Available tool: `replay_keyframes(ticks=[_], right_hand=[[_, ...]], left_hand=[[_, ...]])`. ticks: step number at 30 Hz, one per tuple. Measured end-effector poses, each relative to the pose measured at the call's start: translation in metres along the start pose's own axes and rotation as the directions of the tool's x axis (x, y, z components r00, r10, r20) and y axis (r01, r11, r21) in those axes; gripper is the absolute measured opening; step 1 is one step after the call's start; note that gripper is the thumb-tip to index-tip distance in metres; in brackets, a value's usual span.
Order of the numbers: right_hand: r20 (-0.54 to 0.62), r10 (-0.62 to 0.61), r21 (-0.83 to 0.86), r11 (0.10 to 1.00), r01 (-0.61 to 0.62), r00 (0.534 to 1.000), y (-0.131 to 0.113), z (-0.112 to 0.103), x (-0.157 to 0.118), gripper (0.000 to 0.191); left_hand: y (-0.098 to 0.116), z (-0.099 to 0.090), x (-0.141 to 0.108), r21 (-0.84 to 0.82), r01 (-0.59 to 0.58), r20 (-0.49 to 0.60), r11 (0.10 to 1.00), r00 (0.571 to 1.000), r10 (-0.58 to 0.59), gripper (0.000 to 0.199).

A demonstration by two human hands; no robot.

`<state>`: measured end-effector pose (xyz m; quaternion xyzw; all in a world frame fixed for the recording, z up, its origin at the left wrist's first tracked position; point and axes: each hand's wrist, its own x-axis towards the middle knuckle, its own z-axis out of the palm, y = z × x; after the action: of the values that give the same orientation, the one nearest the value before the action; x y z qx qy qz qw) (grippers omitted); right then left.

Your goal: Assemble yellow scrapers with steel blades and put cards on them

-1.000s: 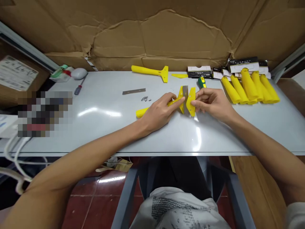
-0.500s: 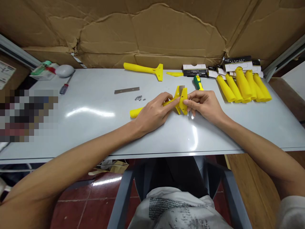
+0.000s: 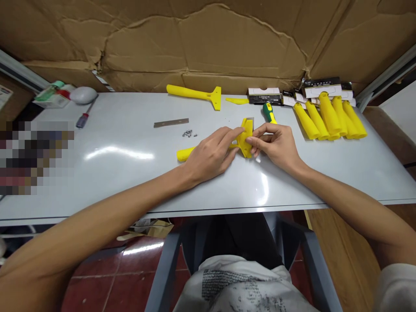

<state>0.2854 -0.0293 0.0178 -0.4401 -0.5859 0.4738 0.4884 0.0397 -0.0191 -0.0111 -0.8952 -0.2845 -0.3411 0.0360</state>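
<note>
My left hand (image 3: 210, 152) is closed over a yellow scraper (image 3: 184, 154) lying on the table, its handle end sticking out to the left. At the scraper's head, a yellow cover plate (image 3: 248, 141) lies against the head, pinched between the thumb and fingers of my right hand (image 3: 277, 145). A strip of metal blade (image 3: 252, 122) shows along the plate's right edge. My left fingertips touch the head too. Just behind my right hand is a green and yellow screwdriver handle (image 3: 268, 112). Small screws (image 3: 187, 133) and a loose blade (image 3: 171, 123) lie beyond my left hand.
Another yellow scraper (image 3: 191, 92) lies at the back, beside a loose yellow plate (image 3: 237, 101) and a black and white box (image 3: 264, 96). Several yellow handles (image 3: 331, 116) are bunched at the right. A second screwdriver (image 3: 82, 119) rests at the far left. Cardboard (image 3: 227, 43) lines the back.
The cover plate has gone from standing apart at the right to lying against the scraper's head, covering most of the blade. My right hand moved slightly left with it.
</note>
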Motion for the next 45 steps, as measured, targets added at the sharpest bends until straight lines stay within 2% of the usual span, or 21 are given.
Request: replay_keyframes(ticks=[4,10,15,21,24,27,31,39,45], right_hand=[[-0.020,-0.001,0.005,1.000,0.001,1.000,0.001,0.003,-0.002,0.062],[-0.060,0.002,0.003,1.000,-0.002,0.998,-0.001,0.008,-0.007,0.077],[-0.012,-0.034,-0.013,0.999,0.033,0.999,0.001,0.008,-0.008,0.068],[0.068,-0.016,-0.034,0.999,0.018,0.998,0.003,0.003,-0.005,0.063],[0.043,-0.051,-0.113,0.992,0.056,0.998,0.003,0.002,-0.005,0.053],[0.006,-0.090,-0.190,0.978,0.090,0.996,0.002,0.004,-0.007,0.048],[0.013,-0.085,-0.176,0.981,0.086,0.996,0.001,0.007,-0.009,0.052],[0.035,-0.046,-0.120,0.991,0.050,0.998,0.000,0.006,-0.007,0.054],[0.048,0.006,-0.071,0.997,-0.003,0.999,-0.002,0.006,-0.004,0.054]], left_hand=[[0.000,0.001,0.000,-0.042,0.005,-0.055,0.999,0.998,-0.008,0.050],[0.000,0.006,-0.002,-0.040,0.063,-0.070,0.997,0.995,-0.066,0.049],[-0.003,0.005,-0.002,-0.084,0.108,-0.084,0.991,0.990,-0.115,0.057],[-0.006,-0.007,0.003,-0.294,0.232,-0.015,0.927,0.969,-0.247,0.057],[-0.005,-0.010,0.005,-0.327,0.272,0.005,0.905,0.958,-0.286,0.061],[0.000,-0.010,0.006,-0.265,0.328,0.031,0.907,0.943,-0.332,0.062],[0.005,-0.010,0.007,-0.225,0.376,0.035,0.899,0.925,-0.379,0.054],[0.000,-0.011,0.008,-0.336,0.409,0.043,0.848,0.906,-0.420,0.042],[0.002,-0.016,0.013,-0.356,0.443,0.076,0.823,0.891,-0.447,0.033]])
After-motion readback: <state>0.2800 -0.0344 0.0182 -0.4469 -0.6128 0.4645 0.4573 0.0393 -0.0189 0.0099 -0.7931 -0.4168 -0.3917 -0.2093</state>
